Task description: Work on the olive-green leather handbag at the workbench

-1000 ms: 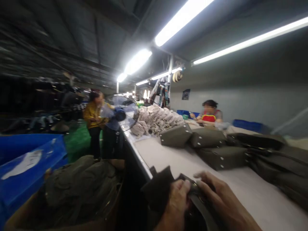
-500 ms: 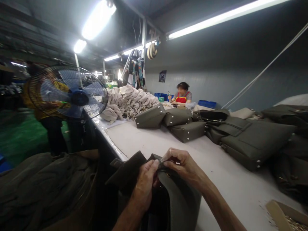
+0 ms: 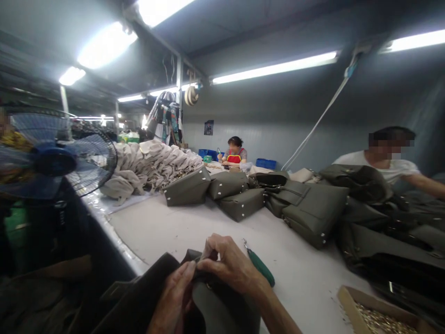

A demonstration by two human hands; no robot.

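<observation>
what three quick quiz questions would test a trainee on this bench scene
1. True or false: both hands grip the dark olive bag.
2. What lies on the table just right of the right hand?
3. The fan stands on which side: A left, B right?

Key: 1 true, the left hand too. 2 a green-handled tool. 3 A.

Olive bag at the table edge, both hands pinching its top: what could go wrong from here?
1. The olive bag overhangs the table edge, held only by the left hand and right hand; a loosened pinch could let it slide off.
2. The green-handled tool lies right beside the right hand; a sweep could knock it.
3. The box of small metal parts sits near the right forearm and might spill.
</observation>
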